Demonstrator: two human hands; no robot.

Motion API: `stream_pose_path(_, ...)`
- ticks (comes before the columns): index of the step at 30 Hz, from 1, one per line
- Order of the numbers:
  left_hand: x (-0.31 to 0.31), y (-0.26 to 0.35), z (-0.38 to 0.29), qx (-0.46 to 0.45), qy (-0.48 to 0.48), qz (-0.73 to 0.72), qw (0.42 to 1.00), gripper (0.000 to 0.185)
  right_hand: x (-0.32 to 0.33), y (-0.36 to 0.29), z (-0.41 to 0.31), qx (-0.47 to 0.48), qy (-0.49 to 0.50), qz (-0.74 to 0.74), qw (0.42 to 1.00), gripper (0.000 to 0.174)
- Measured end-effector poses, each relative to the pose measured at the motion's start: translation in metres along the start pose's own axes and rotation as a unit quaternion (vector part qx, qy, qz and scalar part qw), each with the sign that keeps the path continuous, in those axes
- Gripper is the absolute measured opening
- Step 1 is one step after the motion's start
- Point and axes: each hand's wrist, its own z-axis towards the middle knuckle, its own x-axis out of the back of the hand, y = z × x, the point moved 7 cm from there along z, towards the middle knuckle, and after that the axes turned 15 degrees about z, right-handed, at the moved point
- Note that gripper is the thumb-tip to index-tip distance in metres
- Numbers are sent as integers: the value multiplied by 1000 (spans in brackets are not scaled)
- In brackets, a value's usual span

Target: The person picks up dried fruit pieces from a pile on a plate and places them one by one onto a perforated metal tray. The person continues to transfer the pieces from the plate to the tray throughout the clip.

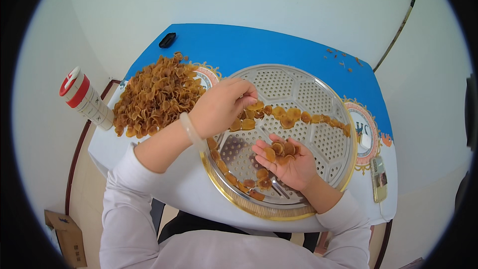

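My left hand, with a pale bangle on its wrist, reaches over the left part of a round perforated metal steamer tray. Its thumb and fingertips pinch the edge of a dried amber slice at the tray's surface. Palm up, my right hand cups several dried brown slices above the tray's lower middle. One row of slices crosses the tray from the left to the right rim. Other slices follow the lower left rim, with a few clustered near the bottom. My left hand hides part of the tray.
A large heap of dried slices lies left of the tray. Beyond it stand a red-topped tumbler and a black plastic dish. On the right are a white earbud case and a phone. Crumbs dot the blue cover.
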Motion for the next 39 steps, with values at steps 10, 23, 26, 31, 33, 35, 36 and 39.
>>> stream_pose_path(10,-74,-22,16,-32,-112,81,990,11,4,6,-1,-27,-10,5,1000,48)
stream_pose_path(23,-105,-28,17,32,-104,101,989,13,3,7,-3,-25,8,-20,999,49)
stream_pose_path(26,-107,-28,16,42,-104,116,987,13,4,7,-3,-25,11,-20,999,48)
stream_pose_path(31,-115,-35,13,75,-123,128,981,11,3,8,-3,-31,7,-10,999,49)
stream_pose_path(33,-113,-35,13,71,-120,122,983,13,3,7,-3,-27,18,-19,999,48)
stream_pose_path(35,-107,-28,13,43,-93,109,989,17,3,7,-3,-26,22,-16,999,48)
stream_pose_path(36,-101,-24,12,29,-80,104,991,19,3,8,-3,-28,21,-16,999,48)
stream_pose_path(39,-98,-20,8,37,-116,91,988,24,2,9,-3,-33,20,-17,999,49)
